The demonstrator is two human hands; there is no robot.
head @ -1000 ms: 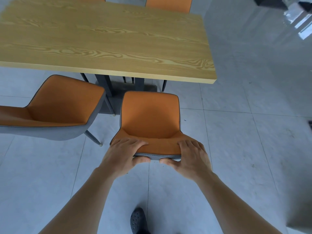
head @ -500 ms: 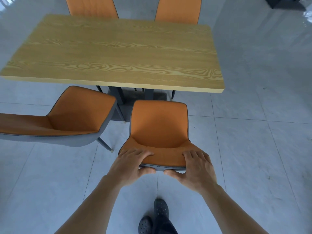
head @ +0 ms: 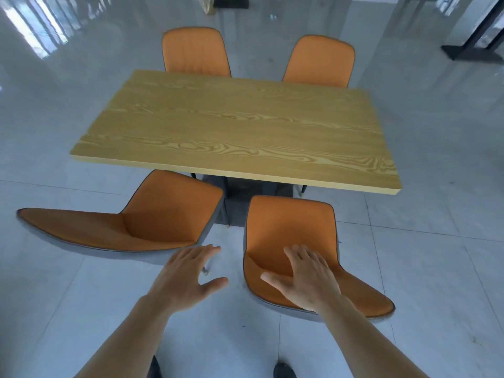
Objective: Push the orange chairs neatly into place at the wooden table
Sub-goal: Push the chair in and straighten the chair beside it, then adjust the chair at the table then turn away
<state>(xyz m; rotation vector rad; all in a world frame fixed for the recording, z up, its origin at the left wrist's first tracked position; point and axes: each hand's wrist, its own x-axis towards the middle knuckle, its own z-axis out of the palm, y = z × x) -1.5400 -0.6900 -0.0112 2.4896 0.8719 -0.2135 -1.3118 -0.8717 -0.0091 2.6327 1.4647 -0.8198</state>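
Observation:
The wooden table (head: pixel 240 126) stands in the middle of the view. On its near side, the right orange chair (head: pixel 291 227) faces the table squarely with its seat front near the table edge. My right hand (head: pixel 308 279) hovers over or rests on that chair's backrest, fingers spread. The near left orange chair (head: pixel 163 216) is turned at an angle, its backrest stretching left. My left hand (head: pixel 188 271) is open in the air between the two near chairs, holding nothing. Two more orange chairs, the far left one (head: pixel 195 51) and the far right one (head: pixel 320 62), sit tucked in at the far side.
Glossy grey tile floor (head: pixel 436 241) surrounds the table. A dark table base (head: pixel 474 51) stands at the far right and another dark base (head: pixel 230 1) at the top centre. My shoes (head: pixel 283 371) show at the bottom edge.
Both hands have let go of the right chair's backrest and opened. My left hand has moved left off the chair. The view has pulled back and risen, showing the whole table.

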